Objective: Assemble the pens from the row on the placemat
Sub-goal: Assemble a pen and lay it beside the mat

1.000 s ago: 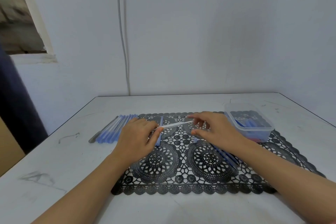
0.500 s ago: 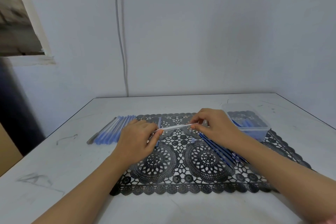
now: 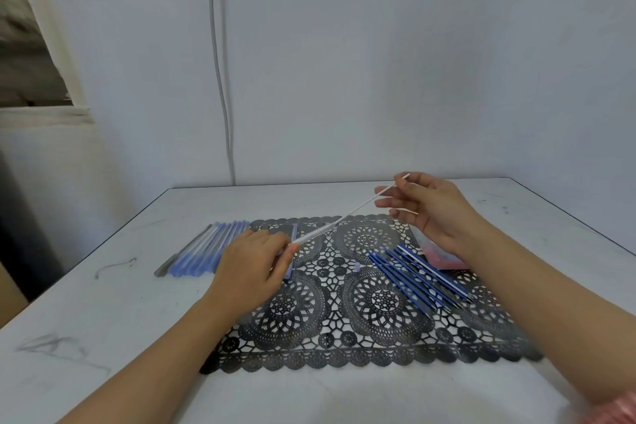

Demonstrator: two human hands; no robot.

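My left hand (image 3: 251, 268) grips a pale blue pen barrel (image 3: 294, 233) low over the black lace placemat (image 3: 344, 358). A thin white refill (image 3: 344, 217) slants up to the right from my left thumb to my right hand (image 3: 430, 210). That hand is raised above the mat and pinches the refill near its top end. A row of pale blue barrels (image 3: 210, 248) lies at the mat's left edge. Several dark blue refills (image 3: 413, 275) lie on the mat's right half.
A clear plastic box (image 3: 444, 260) with red and blue contents sits at the mat's right, mostly hidden behind my right wrist. A small pale cap (image 3: 357, 266) lies mid-mat. The grey table (image 3: 103, 320) meets the wall at the back, and a cable (image 3: 220, 79) runs down that wall.
My right hand has risen up and to the right, so the white refill now slants steeply and shows more of its length. My left hand has stayed put on the barrel.
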